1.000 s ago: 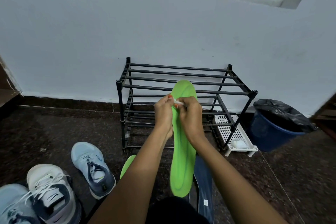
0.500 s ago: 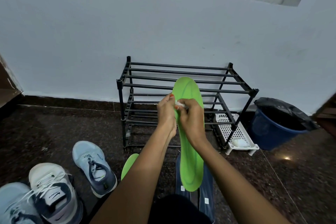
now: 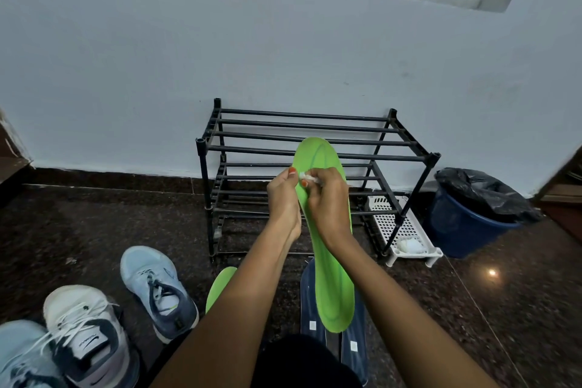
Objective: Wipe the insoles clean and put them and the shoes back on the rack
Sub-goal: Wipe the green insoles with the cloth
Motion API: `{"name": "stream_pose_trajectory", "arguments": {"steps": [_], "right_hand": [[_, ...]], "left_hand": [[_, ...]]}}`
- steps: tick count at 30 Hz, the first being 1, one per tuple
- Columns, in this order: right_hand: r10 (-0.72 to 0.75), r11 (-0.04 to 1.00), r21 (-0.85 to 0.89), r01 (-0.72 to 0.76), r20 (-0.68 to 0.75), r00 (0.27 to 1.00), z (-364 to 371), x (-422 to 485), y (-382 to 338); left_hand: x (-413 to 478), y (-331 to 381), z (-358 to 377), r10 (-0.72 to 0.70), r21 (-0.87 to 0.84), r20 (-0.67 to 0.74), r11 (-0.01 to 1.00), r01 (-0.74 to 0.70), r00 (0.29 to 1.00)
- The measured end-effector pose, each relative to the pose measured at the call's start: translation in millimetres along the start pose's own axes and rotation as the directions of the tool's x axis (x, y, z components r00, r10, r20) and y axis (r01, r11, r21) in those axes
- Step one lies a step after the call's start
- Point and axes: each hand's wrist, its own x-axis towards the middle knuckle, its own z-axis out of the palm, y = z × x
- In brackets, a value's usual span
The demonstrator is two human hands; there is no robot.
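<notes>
A bright green insole point(image 3: 330, 280) is held upright in front of the black shoe rack point(image 3: 315, 148). My left hand point(image 3: 283, 198) grips its left edge. My right hand point(image 3: 329, 198) presses a small white wipe point(image 3: 308, 177) against the insole's upper part. A second green insole point(image 3: 219, 287) lies on the floor, partly hidden by my left arm. Two dark blue insoles point(image 3: 356, 350) lie below the held one. A light blue shoe point(image 3: 157, 290), a white and grey shoe point(image 3: 85, 334) and another light blue shoe point(image 3: 22, 356) sit at the lower left.
The rack stands against a white wall on dark speckled floor. A white perforated tray point(image 3: 406, 230) with a white wad lies by the rack's right leg. A blue bin point(image 3: 466, 227) lined with a black bag stands at the right.
The held insole has risen slightly and its heel end swung to the right. My hands stay at the same spot on it with the wipe.
</notes>
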Motion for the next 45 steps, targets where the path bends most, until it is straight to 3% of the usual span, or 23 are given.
{"name": "stream_pose_trajectory", "arguments": {"steps": [4,11,20,28,33,38,42,45], "right_hand": [[-0.033,0.999,0.001,0.033,0.078,0.996,0.5,-9.4,1.6],[0.059,0.996,-0.067,-0.063,-0.06,0.996,-4.4,17.2,-6.4],[-0.066,0.984,-0.159,0.076,0.069,0.995,-5.8,-20.5,-0.7],[0.027,0.982,-0.184,-0.046,-0.104,0.994,-9.3,19.0,-2.7],[0.071,0.996,0.058,-0.069,-0.016,0.997,-8.5,33.4,2.2],[-0.076,0.992,0.107,0.069,0.06,0.995,-8.7,18.3,-2.9],[-0.068,0.996,0.065,0.064,0.061,0.996,-7.2,8.5,-4.2],[-0.049,0.997,-0.066,0.046,-0.044,0.998,-6.6,10.7,-7.2]], "left_hand": [[2.3,1.3,-0.5,-0.01,0.002,-0.03,1.0,0.01,1.0],[-4.6,-5.2,4.2,-0.007,-0.028,0.018,1.0,0.007,1.0],[5.0,0.6,-2.1,0.024,0.03,-0.075,0.999,-0.022,0.997],[-3.7,-4.6,1.9,0.025,0.059,0.002,0.998,-0.025,1.0],[-3.4,-3.4,1.2,0.066,0.078,-0.016,0.995,-0.065,0.998],[-3.7,8.9,2.1,0.048,0.008,-0.017,0.999,-0.048,0.999],[-5.0,9.6,4.3,0.021,0.01,0.01,1.0,-0.021,1.0],[-6.5,6.7,6.7,0.049,0.073,-0.001,0.996,-0.049,0.999]]}}
